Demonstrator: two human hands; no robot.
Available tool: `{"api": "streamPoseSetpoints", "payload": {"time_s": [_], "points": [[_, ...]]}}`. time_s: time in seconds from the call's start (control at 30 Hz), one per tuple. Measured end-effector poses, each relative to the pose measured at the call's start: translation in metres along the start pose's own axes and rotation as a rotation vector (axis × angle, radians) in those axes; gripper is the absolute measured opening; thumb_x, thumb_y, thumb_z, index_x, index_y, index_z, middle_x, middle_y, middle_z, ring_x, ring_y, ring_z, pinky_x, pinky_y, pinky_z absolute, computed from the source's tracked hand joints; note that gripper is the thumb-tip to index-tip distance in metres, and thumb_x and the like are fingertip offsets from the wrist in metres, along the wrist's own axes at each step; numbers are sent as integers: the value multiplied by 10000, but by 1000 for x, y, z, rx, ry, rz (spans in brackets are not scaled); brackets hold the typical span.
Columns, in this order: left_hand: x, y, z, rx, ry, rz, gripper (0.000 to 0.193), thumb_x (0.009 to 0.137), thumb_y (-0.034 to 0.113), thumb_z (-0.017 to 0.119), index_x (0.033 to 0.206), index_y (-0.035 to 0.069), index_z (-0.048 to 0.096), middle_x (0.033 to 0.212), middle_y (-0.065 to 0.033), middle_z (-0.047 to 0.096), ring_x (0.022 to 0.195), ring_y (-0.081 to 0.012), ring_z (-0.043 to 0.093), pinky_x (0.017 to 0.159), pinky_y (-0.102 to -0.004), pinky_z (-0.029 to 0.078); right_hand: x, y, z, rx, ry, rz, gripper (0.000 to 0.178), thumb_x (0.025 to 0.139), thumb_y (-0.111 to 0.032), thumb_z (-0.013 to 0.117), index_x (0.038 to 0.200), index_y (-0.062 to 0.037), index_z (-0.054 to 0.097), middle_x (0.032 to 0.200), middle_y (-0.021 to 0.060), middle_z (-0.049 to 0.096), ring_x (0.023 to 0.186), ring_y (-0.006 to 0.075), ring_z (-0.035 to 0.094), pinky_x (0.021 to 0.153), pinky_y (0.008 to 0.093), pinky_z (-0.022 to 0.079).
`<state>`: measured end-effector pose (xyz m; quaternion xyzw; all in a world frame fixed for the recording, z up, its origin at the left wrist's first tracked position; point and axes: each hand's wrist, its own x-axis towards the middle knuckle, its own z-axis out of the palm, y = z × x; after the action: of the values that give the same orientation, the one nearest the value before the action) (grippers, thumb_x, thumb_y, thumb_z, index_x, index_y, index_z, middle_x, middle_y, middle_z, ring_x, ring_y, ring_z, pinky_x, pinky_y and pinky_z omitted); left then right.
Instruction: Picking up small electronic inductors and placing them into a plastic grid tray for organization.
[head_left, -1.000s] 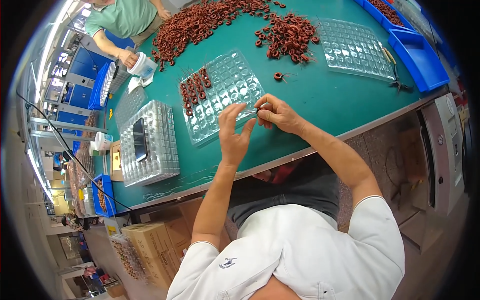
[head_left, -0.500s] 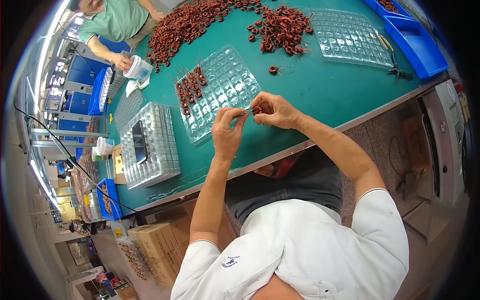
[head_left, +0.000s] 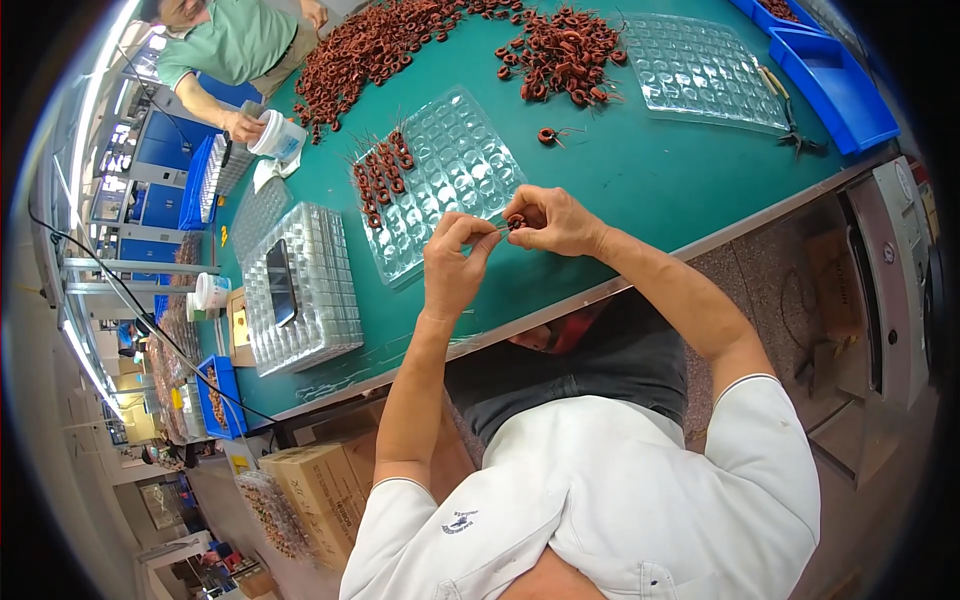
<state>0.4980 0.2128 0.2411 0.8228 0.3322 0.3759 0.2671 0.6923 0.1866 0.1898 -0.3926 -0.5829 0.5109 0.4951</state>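
Above the near edge of the green table, my right hand (head_left: 562,222) pinches a small red-brown toroidal coil (head_left: 516,222) between thumb and fingers. Just left of it, my left hand (head_left: 455,262) is closed on the coil's thin wire leads, with thumb and forefinger pressed together. Beyond my hands lies a clear plastic blister tray (head_left: 465,150) with round pockets. Several coils (head_left: 380,178) sit in rows at its left side, leads sticking up. One loose coil (head_left: 547,136) rests on the table past my right hand.
Coil heaps (head_left: 365,60) cover the far table. Another clear tray (head_left: 700,75), pliers (head_left: 796,140) and a blue bin (head_left: 830,90) are at right. At left, a phone (head_left: 281,282) tops stacked trays (head_left: 335,300). A co-worker's hand (head_left: 243,127) touches a white tub (head_left: 280,137).
My left fingers have shifted slightly along the leads and pressed closer together. My right hand keeps the coil in nearly the same place. The co-worker's other hand has moved up, away from the heap.
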Motion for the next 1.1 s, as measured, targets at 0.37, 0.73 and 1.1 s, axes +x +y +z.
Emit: {"api": "streamPoseSetpoints", "payload": {"time_s": [0.37,0.73,1.1], "points": [[12,5,-15,139,-259,-9,78,763,37,738,819,35,683,806,-75,628,665,-223,627,586,-327,489,-5,-1,3,-105,-1,-30,256,774,-138,735,921,4,581,668,6,567,612,71,488,567,253,419],[23,8,-23,315,-343,137,83,767,52,730,827,29,679,796,-86,634,675,-240,634,601,-335,495,-2,-11,2,-119,-49,18,257,754,-140,735,911,-1,587,684,28,593,624,90,510,592,263,439],[14,-19,-11,-122,-384,-350,83,828,63,710,859,-5,675,747,-68,663,635,-142,622,576,-275,495,-7,4,-1,-124,-49,-32,238,773,-116,723,913,0,569,669,14,574,598,76,495,554,247,414]]}}
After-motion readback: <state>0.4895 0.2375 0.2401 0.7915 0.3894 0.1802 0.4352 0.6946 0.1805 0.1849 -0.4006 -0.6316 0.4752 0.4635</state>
